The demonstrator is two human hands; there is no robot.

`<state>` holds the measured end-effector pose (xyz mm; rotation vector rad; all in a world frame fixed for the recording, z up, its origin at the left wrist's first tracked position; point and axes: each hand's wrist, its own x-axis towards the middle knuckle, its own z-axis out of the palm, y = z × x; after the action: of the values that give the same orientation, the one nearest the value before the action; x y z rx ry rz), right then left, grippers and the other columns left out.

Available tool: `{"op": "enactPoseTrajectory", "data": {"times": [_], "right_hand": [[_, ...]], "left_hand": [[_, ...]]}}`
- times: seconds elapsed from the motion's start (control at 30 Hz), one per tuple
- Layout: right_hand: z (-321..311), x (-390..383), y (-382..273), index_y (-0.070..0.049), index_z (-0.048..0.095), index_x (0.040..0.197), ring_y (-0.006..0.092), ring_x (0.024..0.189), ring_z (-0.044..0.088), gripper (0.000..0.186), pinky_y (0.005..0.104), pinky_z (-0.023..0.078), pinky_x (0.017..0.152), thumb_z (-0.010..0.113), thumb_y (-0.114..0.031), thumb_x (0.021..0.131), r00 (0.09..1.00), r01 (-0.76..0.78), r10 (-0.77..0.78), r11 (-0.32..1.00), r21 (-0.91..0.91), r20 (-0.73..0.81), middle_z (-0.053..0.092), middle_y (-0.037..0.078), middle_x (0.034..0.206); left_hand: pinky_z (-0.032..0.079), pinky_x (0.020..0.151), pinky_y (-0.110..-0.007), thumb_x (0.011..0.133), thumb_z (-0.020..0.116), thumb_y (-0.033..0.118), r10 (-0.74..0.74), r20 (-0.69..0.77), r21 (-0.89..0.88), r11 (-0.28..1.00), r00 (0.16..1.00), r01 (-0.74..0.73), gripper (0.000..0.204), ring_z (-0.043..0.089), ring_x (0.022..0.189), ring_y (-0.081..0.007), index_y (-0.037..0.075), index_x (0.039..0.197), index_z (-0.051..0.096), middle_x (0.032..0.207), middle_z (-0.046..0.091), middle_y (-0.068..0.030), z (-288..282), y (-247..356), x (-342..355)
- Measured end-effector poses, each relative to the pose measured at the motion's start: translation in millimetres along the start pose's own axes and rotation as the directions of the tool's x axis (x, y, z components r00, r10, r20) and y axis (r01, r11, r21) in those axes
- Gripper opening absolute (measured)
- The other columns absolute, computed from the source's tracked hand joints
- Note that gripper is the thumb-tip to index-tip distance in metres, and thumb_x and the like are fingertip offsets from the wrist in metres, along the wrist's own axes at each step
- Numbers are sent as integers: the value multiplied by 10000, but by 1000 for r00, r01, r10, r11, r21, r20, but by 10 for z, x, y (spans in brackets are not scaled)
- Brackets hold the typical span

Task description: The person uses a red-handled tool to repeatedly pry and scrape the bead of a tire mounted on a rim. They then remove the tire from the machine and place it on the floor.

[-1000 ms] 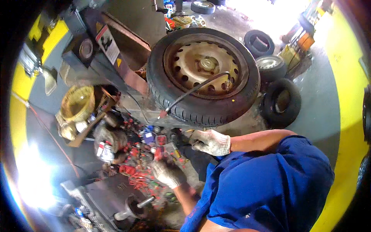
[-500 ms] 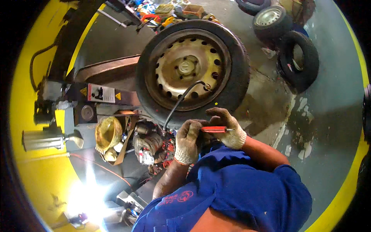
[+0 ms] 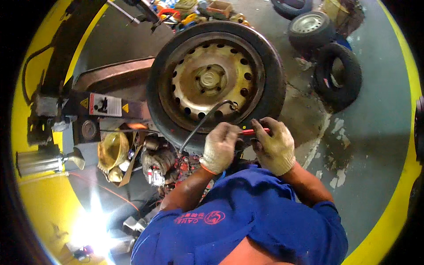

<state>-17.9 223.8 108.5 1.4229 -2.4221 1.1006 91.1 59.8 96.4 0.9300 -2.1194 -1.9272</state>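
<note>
- Likely light and stiff, your red tool [image 3: 248, 132] sits between both hands, over the near edge of the tire [image 3: 274, 84].
- Take it by the red body; looks smooth, could slip in gloves.
- Left hand [image 3: 221, 148]: fingers closed on its left end.
- Right hand [image 3: 276, 148]: half-curled at the other end; can't tell if gripping.
- Beyond: black hose [image 3: 203, 122] over the wheel [image 3: 185, 81].

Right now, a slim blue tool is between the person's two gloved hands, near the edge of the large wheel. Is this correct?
Not quite: the slim tool is red, not blue, as the head view shows. The rest is right: it is between the gloved left hand and right hand, near the edge of the large wheel.
</note>
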Motion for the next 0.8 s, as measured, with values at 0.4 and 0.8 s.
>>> {"op": "enactPoseTrajectory", "data": {"times": [0.4,0.8], "right_hand": [[51,-434,571,-36,660,1035,185,836,662,92,346,550,747,688,-98,973,911,-409,293,546,731,291,682,92,929],[-83,-369,325,4,702,1047,132,825,675,143,291,569,783,709,-120,975,714,-684,243,36,729,657,720,54,932]], "left_hand": [[569,835,-330,924,573,-52,-20,79,-558,828,997,60,361,674,916,-192,19,1278,573,1095,691,-111,597,335,-331],[574,824,-306,917,619,-33,-72,40,-637,766,997,81,323,686,905,-167,28,1234,635,1094,718,-97,592,187,-607]]}}
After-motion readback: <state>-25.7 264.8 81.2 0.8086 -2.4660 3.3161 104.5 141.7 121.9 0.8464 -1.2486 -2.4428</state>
